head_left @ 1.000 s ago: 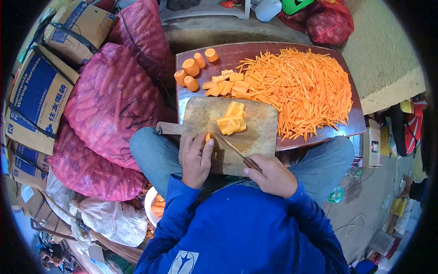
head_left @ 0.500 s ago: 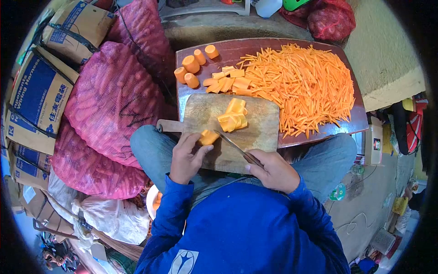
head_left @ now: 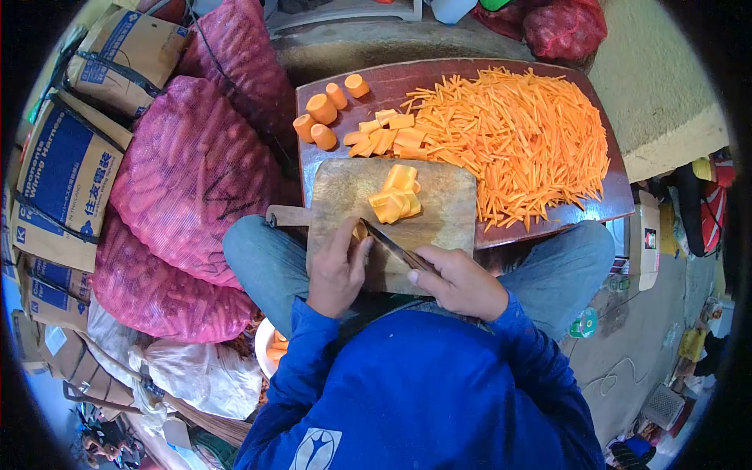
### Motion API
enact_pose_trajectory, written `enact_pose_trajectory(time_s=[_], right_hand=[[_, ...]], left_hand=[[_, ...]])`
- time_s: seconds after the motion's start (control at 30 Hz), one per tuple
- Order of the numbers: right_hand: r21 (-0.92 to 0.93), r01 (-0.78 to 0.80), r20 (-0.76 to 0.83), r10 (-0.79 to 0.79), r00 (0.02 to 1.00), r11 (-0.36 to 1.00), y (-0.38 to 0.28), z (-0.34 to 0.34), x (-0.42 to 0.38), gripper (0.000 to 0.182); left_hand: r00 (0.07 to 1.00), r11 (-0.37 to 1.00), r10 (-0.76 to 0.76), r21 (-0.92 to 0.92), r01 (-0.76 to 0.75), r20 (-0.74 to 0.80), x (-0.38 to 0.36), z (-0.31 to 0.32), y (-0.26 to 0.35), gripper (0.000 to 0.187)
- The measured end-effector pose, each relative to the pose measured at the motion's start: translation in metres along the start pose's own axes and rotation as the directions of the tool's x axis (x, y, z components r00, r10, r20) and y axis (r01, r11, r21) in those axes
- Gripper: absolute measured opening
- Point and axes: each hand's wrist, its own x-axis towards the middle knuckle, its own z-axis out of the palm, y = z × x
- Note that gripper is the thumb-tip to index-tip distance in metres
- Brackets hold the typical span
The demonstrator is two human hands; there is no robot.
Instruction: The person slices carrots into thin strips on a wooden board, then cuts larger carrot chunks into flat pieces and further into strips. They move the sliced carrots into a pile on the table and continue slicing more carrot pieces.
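My left hand [head_left: 338, 268] grips a carrot piece [head_left: 359, 232] near the left-front part of the wooden cutting board [head_left: 450, 192]. Fingers cover most of that piece. In my right hand [head_left: 464, 283] is a knife [head_left: 397, 251], its blade slanting up and left until the tip end meets or nearly meets the carrot piece. A small pile of carrot slices [head_left: 396, 196] lies on the board just beyond the blade. Behind the board, a big heap of carrot sticks [head_left: 525, 149] covers the right of the dark red table [head_left: 439, 72].
Peeled carrot chunks [head_left: 321, 108] stand at the table's far left, with flat carrot pieces [head_left: 385, 139] beside the heap. Pink mesh sacks [head_left: 196, 172] and cardboard boxes [head_left: 63, 172] crowd the left. A white bowl [head_left: 265, 348] holding carrot pieces sits by my left arm.
My left hand has shifted right, closer to the knife, and the carrot piece is now more hidden by its fingers. My right hand and the knife have moved slightly left. The view has tilted a little.
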Motion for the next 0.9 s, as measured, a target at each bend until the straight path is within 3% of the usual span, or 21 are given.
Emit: enact_pose_trajectory(time_s=[0.13,0.27,0.37,0.5,0.6,0.67,0.73,0.9], right_hand=[[0.032,0.138,0.002,-0.138,0.990,0.990,0.012,0.003,0.011,0.036],[0.029,0.120,0.051,-0.121,0.991,0.992,0.017,0.000,0.011,0.045],[-0.018,0.048,0.094,-0.046,0.995,0.999,0.007,-0.002,0.007,0.046],[-0.073,0.064,0.035,-0.062,0.997,0.995,0.009,0.003,0.006,0.044],[-0.056,0.067,-0.033,-0.069,0.997,0.996,0.002,0.003,-0.002,0.042],[-0.029,0.052,-0.065,-0.054,0.996,0.998,-0.004,0.001,-0.010,0.041],[0.004,0.127,-0.123,-0.125,0.985,0.992,-0.010,-0.003,-0.017,0.043],[-0.006,0.026,-0.054,-0.026,0.998,1.000,-0.026,-0.010,-0.033,0.045]], left_hand=[[0.992,0.976,-0.128,-0.175,0.129,0.014,-0.009,-0.007,-0.017,0.044],[0.980,0.911,-0.196,-0.363,0.196,0.037,-0.011,-0.012,-0.022,0.043],[0.983,0.950,-0.129,-0.269,0.160,0.132,-0.005,-0.022,-0.023,0.043],[0.990,0.957,-0.088,-0.267,0.115,0.111,-0.001,-0.018,-0.023,0.043],[0.984,0.927,-0.170,-0.331,0.177,0.048,-0.005,-0.008,-0.022,0.043],[0.994,0.977,-0.067,-0.207,0.049,-0.083,-0.008,0.002,-0.024,0.042],[0.990,0.983,-0.068,-0.176,0.045,-0.124,-0.012,0.015,-0.025,0.042],[0.976,0.980,-0.103,-0.187,0.067,-0.190,-0.011,0.028,-0.026,0.043]])
